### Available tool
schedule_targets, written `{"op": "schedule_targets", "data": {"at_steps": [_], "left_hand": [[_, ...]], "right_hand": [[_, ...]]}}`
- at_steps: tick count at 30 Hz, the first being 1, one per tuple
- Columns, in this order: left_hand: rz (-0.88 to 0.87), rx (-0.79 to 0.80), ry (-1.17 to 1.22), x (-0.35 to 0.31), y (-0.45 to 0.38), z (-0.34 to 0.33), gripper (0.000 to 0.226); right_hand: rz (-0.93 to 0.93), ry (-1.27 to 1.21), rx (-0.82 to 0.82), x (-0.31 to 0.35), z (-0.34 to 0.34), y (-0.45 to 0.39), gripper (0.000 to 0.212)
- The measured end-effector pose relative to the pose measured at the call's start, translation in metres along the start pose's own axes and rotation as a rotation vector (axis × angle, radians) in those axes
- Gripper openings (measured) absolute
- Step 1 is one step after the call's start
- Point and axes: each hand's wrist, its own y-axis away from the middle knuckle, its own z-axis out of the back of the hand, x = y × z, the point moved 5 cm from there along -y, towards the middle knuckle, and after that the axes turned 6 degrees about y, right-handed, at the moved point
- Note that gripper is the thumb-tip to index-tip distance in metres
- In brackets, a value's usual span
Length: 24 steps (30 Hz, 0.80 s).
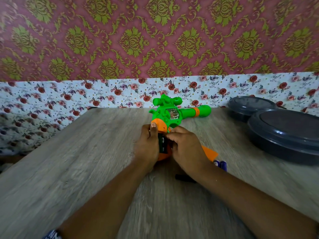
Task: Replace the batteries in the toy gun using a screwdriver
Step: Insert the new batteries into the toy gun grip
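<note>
Both hands (169,145) grip toy gun (170,114), barrel pointing far-right.

The wooden table (86,169) bears the toy gun (170,113), blue batteries (221,164) and two grey containers (284,133).

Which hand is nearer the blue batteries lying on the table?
Right. The right hand works at the toy gun's orange grip, just left of the blue batteries. The left hand sits farther left, across the grip.

Off to your right: two dark grey lidded containers (284,133) on wood-grain table (69,169), one behind other, overlapping. Ahead of you: floral backing (69,97), above it damask wallpaper (155,37).
</note>
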Motion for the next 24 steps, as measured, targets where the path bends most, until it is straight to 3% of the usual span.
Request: {"op": "schedule_targets", "data": {"at_steps": [6,11,13,16,19,24], "left_hand": [[0.003,-0.004,0.055,-0.001,0.000,0.000,0.037],[-0.002,0.025,0.105,-0.003,0.002,-0.002,0.027],[0.032,0.037,0.113,0.001,-0.002,-0.002,0.021],[0.071,0.048,0.165,0.004,-0.002,-0.004,0.025],[0.064,0.048,0.183,0.001,0.000,-0.006,0.022],[0.087,0.064,0.214,0.001,0.001,-0.005,0.021]], "right_hand": [[0.035,0.115,0.070,-0.001,-0.002,0.002,0.021],[0.040,0.147,0.153,0.003,0.025,-0.018,0.024],[-0.008,0.153,0.295,0.003,0.049,-0.026,0.019],[-0.086,0.271,0.677,-0.007,0.075,-0.020,0.013],[-0.231,0.453,0.981,-0.017,0.078,0.000,0.032],[-0.227,0.694,1.056,-0.015,0.071,0.009,0.034]]}}
